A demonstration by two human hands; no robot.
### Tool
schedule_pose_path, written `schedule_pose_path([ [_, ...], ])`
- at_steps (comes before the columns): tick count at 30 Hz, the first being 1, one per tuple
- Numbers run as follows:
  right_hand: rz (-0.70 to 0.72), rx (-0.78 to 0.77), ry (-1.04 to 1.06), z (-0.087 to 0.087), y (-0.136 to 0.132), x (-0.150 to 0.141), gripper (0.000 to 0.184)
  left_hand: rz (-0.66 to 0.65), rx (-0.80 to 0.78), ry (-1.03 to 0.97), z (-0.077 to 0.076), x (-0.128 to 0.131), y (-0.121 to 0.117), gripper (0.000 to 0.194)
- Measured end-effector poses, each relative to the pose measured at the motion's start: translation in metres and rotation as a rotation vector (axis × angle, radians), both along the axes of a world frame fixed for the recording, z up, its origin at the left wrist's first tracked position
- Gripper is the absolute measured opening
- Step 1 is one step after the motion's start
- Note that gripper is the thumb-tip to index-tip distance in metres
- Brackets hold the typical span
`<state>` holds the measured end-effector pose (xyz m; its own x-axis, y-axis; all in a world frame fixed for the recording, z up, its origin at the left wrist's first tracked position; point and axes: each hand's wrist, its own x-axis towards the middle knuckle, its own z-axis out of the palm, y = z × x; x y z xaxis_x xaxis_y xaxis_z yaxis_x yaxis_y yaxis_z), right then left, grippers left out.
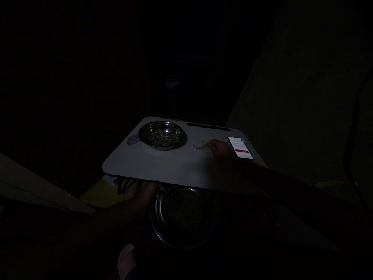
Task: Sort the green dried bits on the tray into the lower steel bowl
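Head-worn view, forward and down

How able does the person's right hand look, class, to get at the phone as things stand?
Probably yes: the right hand is over the table, close beside the phone, with nothing visible between them, though its fingers point away.

Your view was very dim, near black toward the edges.
Your phone screen (241, 148) glowed brightest; the pale tabletop (163, 165) read as dull grey. Small glints marked the upper bowl (161, 147) and the lower bowl (157, 223), whose contents sank into murk. Soft shadow lay right of the upper bowl and below your right grip (220, 149). Blocky pixels covered the phone's upper corner. You couldn't trace the main light's source.
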<state>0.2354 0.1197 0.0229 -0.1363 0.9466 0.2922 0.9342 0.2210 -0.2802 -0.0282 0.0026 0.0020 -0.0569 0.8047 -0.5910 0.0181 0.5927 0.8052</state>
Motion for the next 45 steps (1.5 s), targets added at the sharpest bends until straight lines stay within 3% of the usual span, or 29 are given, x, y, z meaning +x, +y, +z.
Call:
schedule_pose_path([
  [6, 0.019, 0.016, -0.014, 0.0, 0.001, -0.005, 0.032, -0.021, -0.037, -0.069, 0.002, 0.0, 0.0, 0.01],
  [11, 0.011, 0.015, -0.018, 0.001, 0.002, -0.008, 0.03, 0.053, -0.029, -0.02, 0.004, 0.002, -0.001, 0.006],
  [14, 0.013, 0.012, -0.023, 0.001, 0.002, -0.009, 0.03, 0.016, -0.04, -0.034, 0.004, 0.002, -0.001, 0.008],
  [19, -0.007, 0.006, -0.022, 0.001, 0.002, -0.006, 0.031, 0.028, 0.076, 0.04, 0.003, 0.001, -0.001, 0.004],
  [32, -0.093, 0.037, -0.045, 0.011, -0.004, -0.004, 0.032, -0.003, 0.077, 0.037, 0.0, -0.001, 0.0, 0.004],
  [37, -0.068, 0.004, -0.043, 0.006, 0.0, -0.002, 0.031, 0.057, 0.113, 0.084, 0.0, 0.001, -0.001, 0.004],
  [45, 0.024, 0.011, -0.009, 0.001, 0.012, -0.001, 0.029, 0.026, -0.044, -0.02, 0.002, 0.0, 0.0, 0.01],
])
